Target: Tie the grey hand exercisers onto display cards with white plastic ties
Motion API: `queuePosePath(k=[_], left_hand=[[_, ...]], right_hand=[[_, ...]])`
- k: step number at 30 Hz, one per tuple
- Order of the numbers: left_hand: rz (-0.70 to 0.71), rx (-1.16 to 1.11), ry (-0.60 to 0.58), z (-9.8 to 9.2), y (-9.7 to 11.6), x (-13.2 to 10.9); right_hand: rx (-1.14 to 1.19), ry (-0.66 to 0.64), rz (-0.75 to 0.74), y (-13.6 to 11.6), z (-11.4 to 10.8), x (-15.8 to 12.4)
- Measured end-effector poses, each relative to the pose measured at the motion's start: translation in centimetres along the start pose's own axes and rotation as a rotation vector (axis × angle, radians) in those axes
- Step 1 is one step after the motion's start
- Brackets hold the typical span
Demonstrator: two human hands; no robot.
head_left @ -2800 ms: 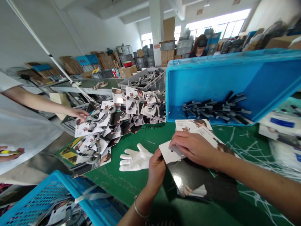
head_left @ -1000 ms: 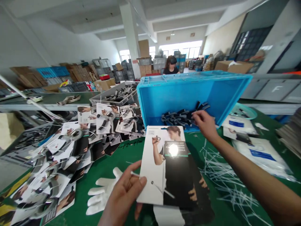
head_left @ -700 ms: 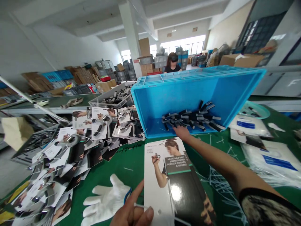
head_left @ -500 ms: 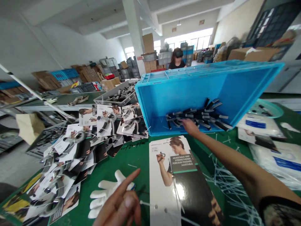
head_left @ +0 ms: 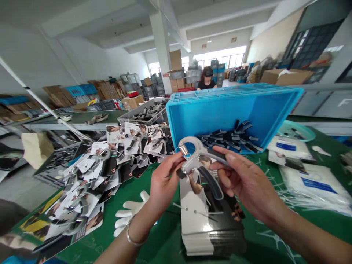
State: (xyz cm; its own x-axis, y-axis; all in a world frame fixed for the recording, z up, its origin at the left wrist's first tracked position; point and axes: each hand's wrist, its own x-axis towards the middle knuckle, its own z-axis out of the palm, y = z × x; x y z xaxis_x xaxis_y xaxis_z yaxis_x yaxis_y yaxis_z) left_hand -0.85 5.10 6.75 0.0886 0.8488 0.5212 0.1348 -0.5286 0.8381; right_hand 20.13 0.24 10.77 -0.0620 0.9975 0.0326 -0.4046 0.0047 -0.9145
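A grey and black hand grip strengthener (head_left: 197, 154) with a metal spring is held up between my hands. My right hand (head_left: 243, 179) is closed round one of its black-padded handles. At its spring and adjusting knob side, the fingers of my left hand (head_left: 167, 178) pinch it. Below it lies a stack of printed cards (head_left: 198, 240), with white cable ties (head_left: 207, 212) poking through holes in the top one. Behind, a blue crate (head_left: 209, 113) on its side holds several more grip strengtheners (head_left: 231, 139).
On the left, carded grip strengtheners (head_left: 85, 190) lie heaped beside a white glove (head_left: 129, 212). Loose cable ties (head_left: 275, 234) and plastic-wrapped packs (head_left: 316, 185) are at the right. A grey crate (head_left: 145, 112) stands behind, and a person (head_left: 206, 82) sits beyond.
My right hand has come out of the blue crate with a grip strengthener. My left hand, earlier pointing over the glove, has risen and gripped its spring end.
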Motion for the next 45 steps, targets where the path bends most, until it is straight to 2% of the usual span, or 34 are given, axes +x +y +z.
queuePosePath(k=[2,4,6,9,12,15,17,21,23,26,28,31,33,36,40,45], left_hand=[[-0.142,-0.126,0.036,-0.7,0.4,-0.9],[-0.325,-0.291,-0.026,-1.5,1.1,-1.7],[-0.420,-0.398,-0.095,-2.1,1.8,-2.3],[-0.356,-0.384,-0.122,-2.3,2.3,-1.9],[-0.332,-0.320,-0.183,-1.9,1.0,-0.2],[-0.328,-0.272,-0.240,-1.1,-1.0,1.4],[-0.270,-0.205,-0.280,-0.8,-1.8,1.6],[-0.128,0.037,-0.444,-1.2,-1.5,0.3],[-0.069,0.132,-0.494,-2.0,-1.1,-0.5],[-0.020,0.205,-0.429,-2.5,-1.0,-0.5],[-0.009,0.228,-0.383,-2.0,-0.9,0.0],[-0.023,0.253,-0.434,-1.0,-0.3,0.6],[-0.071,0.292,-0.506,-0.7,0.4,0.4],[-0.159,0.360,-0.552,-1.6,1.2,-1.0],[-0.189,0.356,-0.531,-3.2,1.2,-2.2],[-0.080,0.302,-0.466,-3.4,1.2,-0.2]], right_hand=[[-0.098,-0.033,0.015,0.8,-0.2,-0.4],[-0.255,-0.049,0.008,1.3,-0.7,-0.7],[-0.451,-0.078,0.004,1.6,-1.0,-1.2],[-0.867,-0.126,-0.041,1.3,-0.7,-1.6],[-1.252,-0.128,-0.123,0.9,-0.4,-1.2],[-1.421,-0.128,-0.108,1.0,-0.7,-0.8],[-1.498,-0.131,-0.076,1.4,-1.1,-1.0],[-1.662,-0.181,-0.083,2.2,-2.5,-3.1],[-1.744,-0.152,-0.142,2.2,-3.2,-4.1],[-1.744,-0.057,-0.363,1.9,-3.6,-4.5],[-1.643,-0.111,-0.461,1.7,-3.4,-4.0],[-1.473,-0.290,-0.435,1.7,-2.5,-2.7],[-1.391,-0.333,-0.397,1.8,-2.0,-1.9],[-1.359,-0.312,-0.354,2.1,-1.9,-1.4],[-1.420,-0.280,-0.335,2.7,-2.1,-1.7],[-1.406,-0.286,-0.336,1.7,-1.4,-0.8]])
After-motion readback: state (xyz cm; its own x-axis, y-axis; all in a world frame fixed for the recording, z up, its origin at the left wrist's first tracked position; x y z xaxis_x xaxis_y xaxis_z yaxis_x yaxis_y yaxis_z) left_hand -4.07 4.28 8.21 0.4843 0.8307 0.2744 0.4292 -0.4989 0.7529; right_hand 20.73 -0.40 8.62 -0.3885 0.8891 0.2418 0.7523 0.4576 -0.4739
